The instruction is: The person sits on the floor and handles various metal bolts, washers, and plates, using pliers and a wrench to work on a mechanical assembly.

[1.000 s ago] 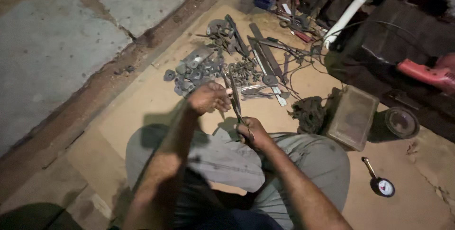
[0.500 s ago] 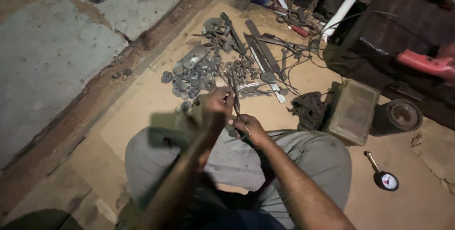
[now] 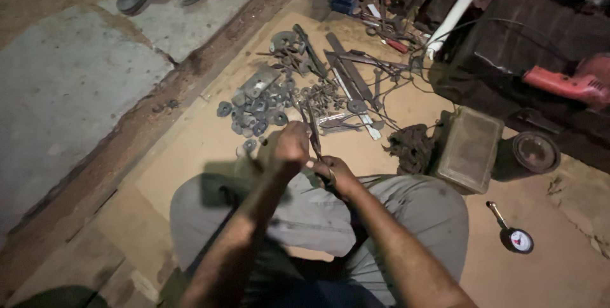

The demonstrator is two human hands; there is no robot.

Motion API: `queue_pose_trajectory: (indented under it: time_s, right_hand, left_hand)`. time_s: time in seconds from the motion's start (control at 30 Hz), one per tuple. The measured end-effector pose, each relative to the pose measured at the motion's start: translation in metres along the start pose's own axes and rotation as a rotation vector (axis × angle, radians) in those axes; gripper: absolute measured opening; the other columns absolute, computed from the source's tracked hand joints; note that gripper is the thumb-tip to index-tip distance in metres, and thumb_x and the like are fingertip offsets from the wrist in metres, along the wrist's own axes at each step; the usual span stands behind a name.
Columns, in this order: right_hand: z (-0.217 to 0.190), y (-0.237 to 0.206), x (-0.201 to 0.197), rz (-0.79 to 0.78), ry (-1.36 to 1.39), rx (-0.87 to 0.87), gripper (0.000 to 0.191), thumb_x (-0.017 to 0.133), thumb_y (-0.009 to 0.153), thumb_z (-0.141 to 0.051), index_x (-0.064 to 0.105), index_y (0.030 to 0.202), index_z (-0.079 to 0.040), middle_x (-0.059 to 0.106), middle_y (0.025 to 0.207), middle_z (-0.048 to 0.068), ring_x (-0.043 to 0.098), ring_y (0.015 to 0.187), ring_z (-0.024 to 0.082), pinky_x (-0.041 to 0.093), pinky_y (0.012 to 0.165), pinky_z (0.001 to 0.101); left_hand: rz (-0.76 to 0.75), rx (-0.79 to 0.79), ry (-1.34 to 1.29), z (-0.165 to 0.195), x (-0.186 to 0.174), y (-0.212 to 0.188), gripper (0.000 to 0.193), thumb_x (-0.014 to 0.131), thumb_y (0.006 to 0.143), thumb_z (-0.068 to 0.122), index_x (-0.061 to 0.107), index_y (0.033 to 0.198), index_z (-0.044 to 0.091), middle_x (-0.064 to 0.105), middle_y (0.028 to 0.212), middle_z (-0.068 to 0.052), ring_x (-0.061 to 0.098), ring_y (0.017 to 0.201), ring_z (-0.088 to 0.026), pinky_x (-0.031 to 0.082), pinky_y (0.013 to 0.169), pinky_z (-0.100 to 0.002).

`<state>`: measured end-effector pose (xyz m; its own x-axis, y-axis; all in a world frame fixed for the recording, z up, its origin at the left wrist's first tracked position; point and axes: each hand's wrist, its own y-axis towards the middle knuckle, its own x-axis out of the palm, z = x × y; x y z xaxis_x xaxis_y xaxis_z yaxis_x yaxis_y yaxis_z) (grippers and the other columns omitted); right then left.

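From the head camera, your left hand [image 3: 291, 146] is curled shut around the middle of a long, thin, dark metal tool [image 3: 314, 131] that looks like pliers or snips. Its tip points toward twelve o'clock, over the cardboard sheet [image 3: 190, 149] you sit on. Your right hand [image 3: 335, 173] sits just at four o'clock of the left, fingers closed around the tool's lower end. What exactly they pinch there, I cannot tell. Both hands hover above your knees in the grey trousers [image 3: 406, 213].

At twelve o'clock of your hands lies a spread of small grey metal washers and rings [image 3: 257, 105], with flat metal bars [image 3: 346, 73] beyond them. A dull green metal box [image 3: 467, 149] stands at three o'clock, and a small round dial gauge with a handle [image 3: 513, 237] lies at four o'clock.

The risk, as I judge it: the light is poor and the tool is slim, so a slip could nip your right fingers. A small piece dropped here could vanish among the washers.
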<state>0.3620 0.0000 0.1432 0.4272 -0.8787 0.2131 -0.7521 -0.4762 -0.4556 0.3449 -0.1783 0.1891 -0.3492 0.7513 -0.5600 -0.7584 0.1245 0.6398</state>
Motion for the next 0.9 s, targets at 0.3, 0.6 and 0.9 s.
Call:
queue_pose_trajectory:
  time_s: [0.3, 0.6, 0.9]
  right_hand:
    - [0.022, 0.014, -0.013, -0.036, -0.073, -0.126, 0.024, 0.070, 0.089, -0.022, 0.063, 0.074, -0.006, 0.057, 0.061, -0.001, 0.051, 0.050, 0.009, 0.042, 0.046, 0.0273]
    - [0.009, 0.006, -0.006, -0.011, -0.081, -0.031, 0.029, 0.074, 0.090, -0.027, 0.059, 0.074, -0.008, 0.057, 0.057, 0.001, 0.051, 0.047, 0.011, 0.038, 0.045, 0.0268]
    - [-0.005, -0.002, 0.000, -0.065, -0.085, -0.015, 0.035, 0.074, 0.089, -0.040, 0.061, 0.083, -0.007, 0.059, 0.066, 0.002, 0.054, 0.057, 0.012, 0.042, 0.054, 0.0272]
  left_hand:
    - [-0.101, -0.334, 0.033, 0.004, -0.008, 0.009, 0.019, 0.056, 0.088, -0.001, 0.062, 0.106, 0.001, 0.062, 0.106, -0.024, 0.060, 0.095, -0.048, 0.051, 0.079, -0.054]
    - [0.082, -0.344, 0.005, 0.024, -0.015, 0.007, 0.019, 0.070, 0.090, 0.009, 0.068, 0.106, 0.000, 0.067, 0.095, -0.022, 0.064, 0.089, -0.043, 0.053, 0.076, -0.049]
    - [-0.019, -0.264, -0.036, 0.017, -0.025, 0.017, 0.008, 0.069, 0.083, 0.007, 0.068, 0.089, 0.002, 0.066, 0.084, -0.018, 0.065, 0.080, -0.039, 0.053, 0.072, -0.048]
